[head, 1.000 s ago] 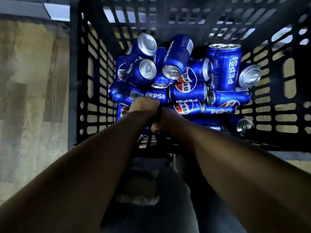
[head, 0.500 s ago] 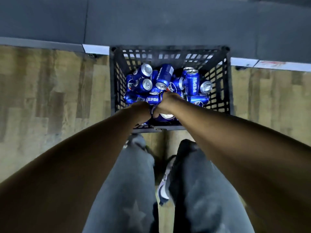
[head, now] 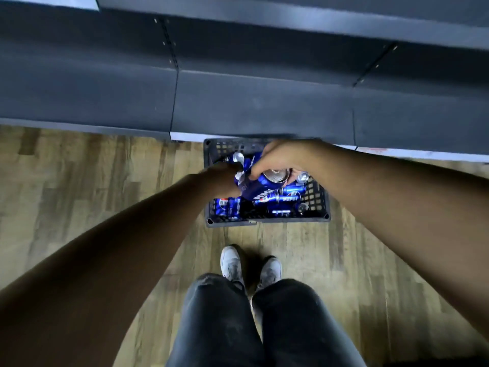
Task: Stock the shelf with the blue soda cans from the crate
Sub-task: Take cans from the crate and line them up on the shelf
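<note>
Change: both hands rose clear of the heap since a second earlier, and the view pulled back as the person stood up.
Right hand [head: 284, 161]: fingers wrapped round the top rim of a blue aluminium soda can [head: 262, 185], held above the black plastic lattice crate [head: 321, 205].
Left hand [head: 223, 181]: curled against a second can; blur hid how firm that hold was.
Rest of stock: still piled in the crate on the wood-plank floor [head: 79, 181], just before the dark metal shelf [head: 251, 107].
Handling: full cans looked weighty, rigid, slick; a mid-body hold seemed safer than the rim.
</note>
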